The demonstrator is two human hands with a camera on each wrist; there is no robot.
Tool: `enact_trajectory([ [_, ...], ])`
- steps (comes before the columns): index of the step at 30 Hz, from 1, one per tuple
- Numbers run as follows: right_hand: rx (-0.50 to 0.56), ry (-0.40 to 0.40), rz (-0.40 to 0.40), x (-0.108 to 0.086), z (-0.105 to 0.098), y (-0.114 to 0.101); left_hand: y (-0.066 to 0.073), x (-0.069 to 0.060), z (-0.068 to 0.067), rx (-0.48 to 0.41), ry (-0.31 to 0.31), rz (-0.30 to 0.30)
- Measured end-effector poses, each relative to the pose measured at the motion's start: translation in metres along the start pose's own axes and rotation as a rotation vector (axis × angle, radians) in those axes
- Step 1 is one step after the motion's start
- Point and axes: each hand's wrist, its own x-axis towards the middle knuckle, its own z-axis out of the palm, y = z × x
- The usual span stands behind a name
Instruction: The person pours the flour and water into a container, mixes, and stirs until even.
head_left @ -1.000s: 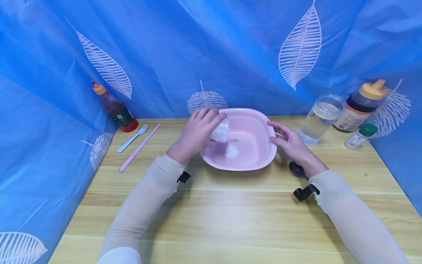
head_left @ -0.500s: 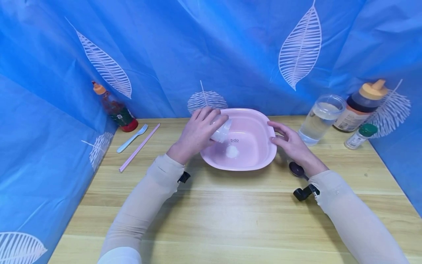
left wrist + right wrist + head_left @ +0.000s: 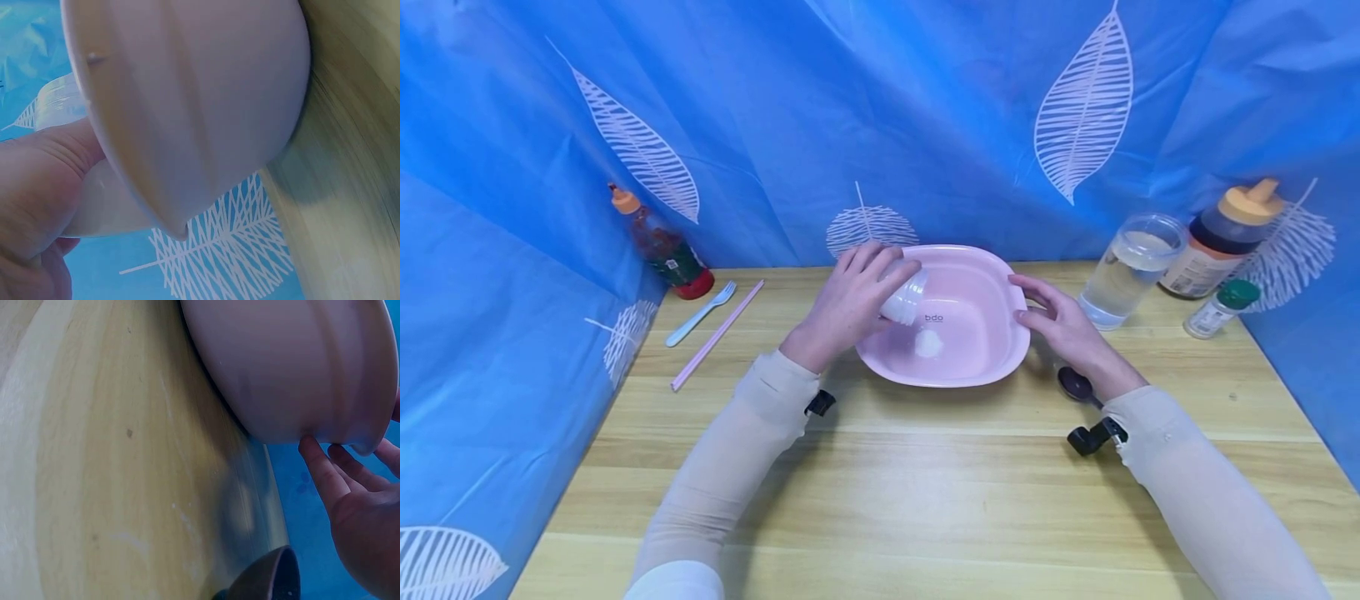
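A pink basin (image 3: 973, 333) stands on the table with a small white heap (image 3: 928, 343) on its bottom. Over its left side, my left hand (image 3: 853, 300) grips a clear ribbed cup (image 3: 907, 298), tilted with its mouth toward the basin. In the left wrist view, part of the cup (image 3: 59, 100) shows behind my left hand (image 3: 44, 194), beside the basin's outer wall (image 3: 237, 81). My right hand (image 3: 1063, 329) holds the basin's right rim. Its fingers touch the basin (image 3: 275, 369) from below in the right wrist view, where my right hand (image 3: 369, 519) appears at the right.
A dark spoon (image 3: 1075, 385) lies beside my right wrist. Back right stand a glass of clear liquid (image 3: 1123, 275), a dark sauce bottle (image 3: 1213, 246) and a green-capped shaker (image 3: 1221, 308). At the left are a red sauce bottle (image 3: 666, 250), a blue fork (image 3: 700, 315) and pink chopsticks (image 3: 718, 336).
The cup in my left hand has shifted slightly and its tilt has changed a little over the basin. My right hand has stayed at the rim.
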Motion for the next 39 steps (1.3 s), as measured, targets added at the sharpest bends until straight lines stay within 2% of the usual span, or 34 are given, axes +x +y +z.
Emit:
enact_trajectory([
  [19,-0.007,-0.004,-0.003,0.0002,-0.0004,-0.0004,0.0005,0.0001,-0.001,0.006,-0.027,0.007],
  [26,-0.014,-0.009,0.005,-0.0004,-0.0009,-0.0014,0.0,-0.0001,0.0003,-0.034,-0.039,-0.012],
  [39,-0.023,-0.003,-0.006,-0.0004,-0.0012,-0.001,0.0006,0.0013,0.0047,-0.1,-0.008,-0.006],
])
